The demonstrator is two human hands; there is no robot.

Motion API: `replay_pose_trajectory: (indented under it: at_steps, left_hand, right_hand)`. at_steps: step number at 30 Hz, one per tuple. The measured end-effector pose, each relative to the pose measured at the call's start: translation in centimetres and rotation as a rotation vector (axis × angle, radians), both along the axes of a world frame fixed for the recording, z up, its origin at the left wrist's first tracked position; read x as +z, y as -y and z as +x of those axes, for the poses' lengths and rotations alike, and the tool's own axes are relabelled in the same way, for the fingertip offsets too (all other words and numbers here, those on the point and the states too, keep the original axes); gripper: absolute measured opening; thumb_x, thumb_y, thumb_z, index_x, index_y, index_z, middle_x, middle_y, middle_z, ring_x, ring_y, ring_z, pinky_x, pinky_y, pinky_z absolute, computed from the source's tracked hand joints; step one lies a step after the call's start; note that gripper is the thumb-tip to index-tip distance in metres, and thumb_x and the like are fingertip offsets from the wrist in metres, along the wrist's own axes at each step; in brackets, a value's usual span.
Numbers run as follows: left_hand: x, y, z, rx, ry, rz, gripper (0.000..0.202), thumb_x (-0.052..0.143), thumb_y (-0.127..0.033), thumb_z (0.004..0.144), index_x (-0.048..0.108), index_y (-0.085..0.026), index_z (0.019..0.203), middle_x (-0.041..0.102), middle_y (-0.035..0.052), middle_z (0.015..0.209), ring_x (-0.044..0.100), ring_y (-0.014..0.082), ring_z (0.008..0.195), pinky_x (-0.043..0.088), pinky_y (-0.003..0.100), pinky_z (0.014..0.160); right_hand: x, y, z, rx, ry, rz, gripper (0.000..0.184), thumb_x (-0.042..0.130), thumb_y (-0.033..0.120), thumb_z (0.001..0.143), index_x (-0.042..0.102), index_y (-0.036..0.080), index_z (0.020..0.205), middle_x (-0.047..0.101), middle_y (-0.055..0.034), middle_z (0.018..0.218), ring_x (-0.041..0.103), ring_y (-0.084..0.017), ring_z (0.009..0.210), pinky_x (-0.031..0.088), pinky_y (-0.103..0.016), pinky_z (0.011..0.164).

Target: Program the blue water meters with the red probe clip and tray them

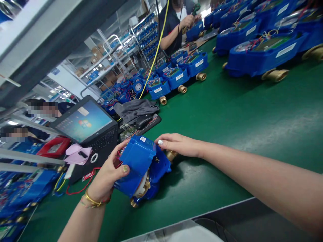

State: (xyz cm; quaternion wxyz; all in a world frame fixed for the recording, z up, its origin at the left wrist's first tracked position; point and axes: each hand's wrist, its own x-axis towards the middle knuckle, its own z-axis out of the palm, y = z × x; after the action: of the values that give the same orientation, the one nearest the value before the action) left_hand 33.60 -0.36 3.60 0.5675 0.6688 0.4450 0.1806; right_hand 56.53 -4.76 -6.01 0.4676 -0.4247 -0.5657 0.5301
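Holding the blue meter (141,156) tilted over the tabletop (227,124), the left hand (109,171) has its fingers clamped on the left side; the right hand (180,145) meets the far-right corner, its grip impossible to tell.

Housing (140,153): strong blue, bearing a white label (143,139); pipe fitting (171,155): brass yellow. Worktop (222,131): green, paler streaks where light falls. Laptop (104,143): black; screen (73,122): light blue with a multicoloured logo (85,124). Larger cloth (136,109): plain dark grey; smaller cloth (77,154): plain pale pink. Cable (150,72): yellow. Tray (64,144): red. Mouse (143,121): black. Bracelet (92,200): gold.
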Motion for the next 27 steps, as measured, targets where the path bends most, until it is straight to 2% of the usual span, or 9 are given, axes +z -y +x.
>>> replay_pose_trajectory:
  at_steps: [3,5,7,9,12,17,21,24,27]
  left_hand:
    - [0.3,1.0,0.4,0.014,-0.04,0.065,0.086,0.078,-0.052,0.056,0.041,-0.027,0.129,0.053,0.0106,0.13,0.058,0.0331,0.107,0.054,0.033,0.079]
    - [0.4,1.7,0.6,0.031,-0.058,0.103,0.083,0.078,-0.05,0.058,0.041,-0.026,0.128,0.054,0.0104,0.129,0.06,0.032,0.104,0.055,0.032,0.076]
    - [0.4,2.4,0.8,0.076,-0.055,0.127,0.08,0.077,-0.047,0.06,0.04,-0.026,0.128,0.056,0.0093,0.127,0.06,0.0307,0.103,0.055,0.033,0.077]
    - [0.4,3.3,1.1,0.116,-0.058,0.15,0.08,0.075,-0.047,0.062,0.038,-0.026,0.129,0.058,0.0086,0.123,0.061,0.0307,0.103,0.054,0.036,0.078]
    - [0.4,4.4,1.4,0.1,-0.121,0.255,0.082,0.075,-0.049,0.061,0.039,-0.024,0.13,0.056,0.0095,0.125,0.059,0.0321,0.105,0.051,0.042,0.086]
    - [0.2,5.6,1.9,0.019,-0.233,0.395,0.079,0.07,-0.043,0.064,0.034,-0.027,0.132,0.052,0.0065,0.129,0.053,0.0282,0.113,0.042,0.044,0.097]
    - [-0.1,6.4,2.2,0.031,-0.385,0.513,0.084,0.068,-0.033,0.063,0.028,-0.026,0.136,0.044,0.0064,0.137,0.044,0.0287,0.122,0.034,0.047,0.103]
    - [-0.4,7.1,2.1,0.056,-0.361,0.509,0.086,0.067,-0.035,0.062,0.027,-0.024,0.137,0.045,0.0075,0.135,0.045,0.0272,0.12,0.035,0.044,0.104]
    - [-0.4,7.5,1.6,0.072,-0.324,0.532,0.09,0.07,-0.038,0.059,0.029,-0.02,0.137,0.049,0.0091,0.131,0.046,0.0262,0.118,0.035,0.041,0.104]
  right_hand:
    - [0.0,0.2,-0.2,-0.016,-0.034,0.02,0.028,0.052,0.041,0.083,0.052,0.016,0.095,0.062,-0.0021,0.076,0.062,-0.018,0.071,0.048,-0.03,0.061]
    - [0.2,0.3,-0.2,-0.033,-0.043,0.068,0.017,0.056,0.034,0.08,0.053,0.017,0.084,0.064,-0.0057,0.087,0.061,-0.021,0.088,0.049,-0.031,0.071]
    - [0.6,0.5,-0.1,-0.038,-0.033,0.116,0.012,0.061,0.027,0.074,0.056,0.016,0.076,0.061,-0.0101,0.108,0.055,-0.023,0.107,0.046,-0.032,0.081]
    - [0.9,0.7,0.0,-0.016,-0.013,0.145,0.011,0.065,0.023,0.069,0.06,0.015,0.074,0.056,-0.0122,0.118,0.053,-0.025,0.111,0.045,-0.034,0.084]
    - [0.9,1.0,-0.1,0.013,0.024,0.173,0.017,0.071,0.02,0.062,0.064,0.015,0.076,0.057,-0.0125,0.117,0.055,-0.026,0.107,0.044,-0.037,0.088]
    - [0.5,0.9,-0.3,0.006,0.088,0.182,0.014,0.073,0.022,0.064,0.07,0.016,0.076,0.061,-0.0109,0.111,0.058,-0.025,0.104,0.045,-0.036,0.091]
    - [0.0,0.8,-0.5,0.009,0.114,0.152,0.014,0.074,0.027,0.066,0.073,0.018,0.075,0.063,-0.0088,0.109,0.059,-0.024,0.103,0.045,-0.035,0.094]
    - [-0.1,0.9,-0.9,0.03,0.124,0.111,0.019,0.075,0.031,0.067,0.073,0.018,0.082,0.064,-0.0089,0.11,0.059,-0.026,0.104,0.046,-0.036,0.094]
    - [-0.2,1.0,-0.8,0.087,0.128,0.071,0.02,0.075,0.035,0.068,0.072,0.018,0.079,0.062,-0.0101,0.116,0.059,-0.028,0.104,0.047,-0.038,0.093]
